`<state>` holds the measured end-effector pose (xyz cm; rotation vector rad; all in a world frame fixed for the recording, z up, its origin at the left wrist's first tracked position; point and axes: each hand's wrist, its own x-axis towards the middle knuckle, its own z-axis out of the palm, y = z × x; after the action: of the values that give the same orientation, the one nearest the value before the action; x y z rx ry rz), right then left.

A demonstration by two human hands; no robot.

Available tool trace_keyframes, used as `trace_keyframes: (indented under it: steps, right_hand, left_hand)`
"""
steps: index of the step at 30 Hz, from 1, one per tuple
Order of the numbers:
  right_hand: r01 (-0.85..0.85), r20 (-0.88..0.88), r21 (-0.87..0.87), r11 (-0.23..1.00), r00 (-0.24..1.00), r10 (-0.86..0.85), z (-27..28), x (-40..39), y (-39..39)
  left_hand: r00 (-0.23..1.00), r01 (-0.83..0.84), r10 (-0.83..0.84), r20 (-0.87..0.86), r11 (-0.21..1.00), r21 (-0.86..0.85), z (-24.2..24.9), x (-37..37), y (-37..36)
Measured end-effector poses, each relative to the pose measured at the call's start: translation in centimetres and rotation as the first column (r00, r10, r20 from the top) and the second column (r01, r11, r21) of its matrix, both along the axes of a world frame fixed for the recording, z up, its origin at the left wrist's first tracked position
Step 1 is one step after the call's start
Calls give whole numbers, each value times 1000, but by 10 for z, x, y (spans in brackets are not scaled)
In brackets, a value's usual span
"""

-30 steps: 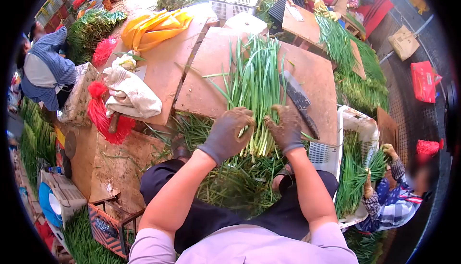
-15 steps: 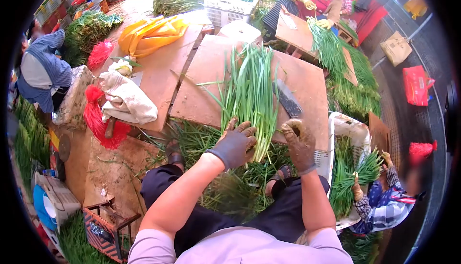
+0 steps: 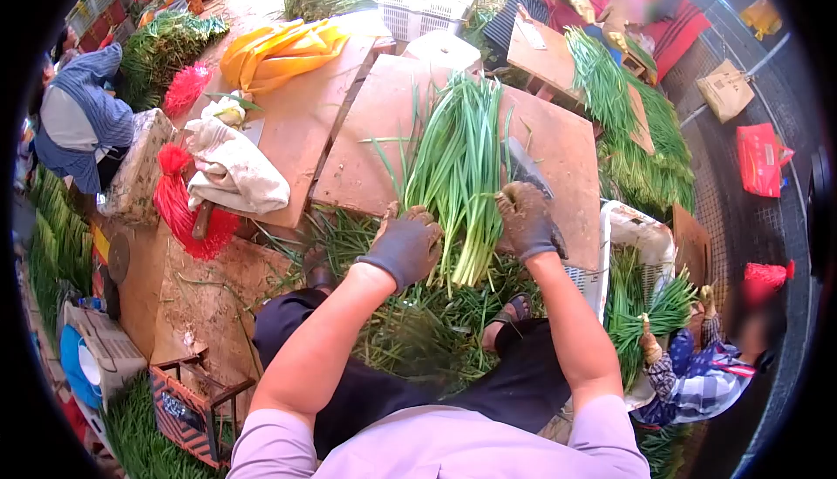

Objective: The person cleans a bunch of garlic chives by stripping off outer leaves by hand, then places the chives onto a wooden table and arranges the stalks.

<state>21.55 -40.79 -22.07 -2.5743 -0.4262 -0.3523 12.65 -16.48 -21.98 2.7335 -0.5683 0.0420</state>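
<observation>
A loose bunch of garlic chives (image 3: 458, 152) lies on the board (image 3: 362, 143) in front of me, its pale stalk ends hanging over the near edge. My left hand (image 3: 408, 245), in a dirty dark glove, is curled beside the stalks' left side; its fingertips are hidden, and I cannot tell what is in them. On the opposite side my right hand (image 3: 527, 220), also gloved, has bent fingers closed at the outer stalks. A wide dark blade (image 3: 527, 169) lies on the board right behind that hand, partly covered by it.
Cut leaves (image 3: 418, 339) litter the ground between my feet. Left of me are a stained cloth (image 3: 235, 165), a yellow cloth (image 3: 283, 56) and red plastic strands (image 3: 187, 213). A white crate (image 3: 641, 226) stands at right, where a co-worker (image 3: 706, 374) handles greens. Other people work farther back.
My left hand has slid off the stalks to their left side and curled. My right hand has moved up and left, against the bunch. The blade's near end is now behind the right hand.
</observation>
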Motion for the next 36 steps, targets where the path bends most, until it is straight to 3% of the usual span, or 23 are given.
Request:
trace_keyframes:
  steps: [4, 6, 7, 9, 10, 11, 14, 17, 19, 22, 24, 27, 29, 31, 33, 35, 36]
  right_hand:
    - [2, 54, -141, 990, 999, 6, 15, -6, -6]
    - [-121, 382, -90, 989, 913, 146, 23, -18, 8]
    - [-126, 378, -92, 988, 913, 151, 23, -26, 15]
    - [-430, 250, -212, 878, 844, 474, 22, -48, 31]
    - [-489, 21, -224, 843, 862, 506, 34, -58, 41]
    - [-492, 21, -228, 840, 860, 509, 32, -61, 39]
    - [-383, -58, -426, 820, 916, 397, 25, -62, 29]
    - [-291, 33, -368, 883, 945, 325, 12, -61, 19]
    - [-295, 77, -343, 892, 937, 339, -4, -50, 13]
    - [-318, 90, -368, 874, 923, 374, -8, -40, 17]
    - [-227, 38, -524, 821, 957, 289, -6, -40, 28]
    - [-233, 22, -654, 720, 945, 326, -14, -29, 31]
    - [-272, 69, -645, 714, 910, 409, -6, -29, 31]
    - [-308, 117, -638, 705, 867, 484, 2, -30, 31]
    - [-423, 173, -514, 747, 802, 572, 9, -30, 28]
    - [-391, 206, -516, 762, 807, 553, 16, -36, 20]
    - [-392, 138, -537, 747, 833, 536, 19, -38, 15]
  left_hand:
    - [999, 40, -42, -32, 998, -49, 2, 2, 1]
    - [998, 62, -63, -2, 993, -97, 3, 0, 0]
    - [996, 91, -88, 30, 986, -137, 4, -1, 0]
    - [990, 137, -142, -18, 978, -158, 4, -3, 1]
    - [977, 191, -197, -86, 979, -79, 3, -3, -1]
    - [957, 247, -244, -156, 969, -4, 1, -4, -1]
    - [962, 253, -253, -102, 967, -12, -15, -8, 1]
    - [959, 263, -259, -113, 965, 23, -14, -11, -1]
    - [970, 240, -240, -51, 971, 4, -19, -11, -1]
    - [964, 252, -247, -95, 967, 38, -9, -12, -1]
    - [963, 252, -246, -110, 967, 41, -7, -11, -1]
    - [962, 246, -236, -137, 968, 55, 1, -4, -4]
    - [964, 236, -225, -141, 970, 66, 3, 3, -9]
    - [953, 193, -159, 257, 975, -111, -8, 13, -18]
    - [969, 188, -160, 187, 972, -141, -20, 27, -27]
    - [976, 184, -158, 148, 966, -181, -41, 40, -36]
    - [975, 189, -162, 152, 965, -182, -41, 41, -38]
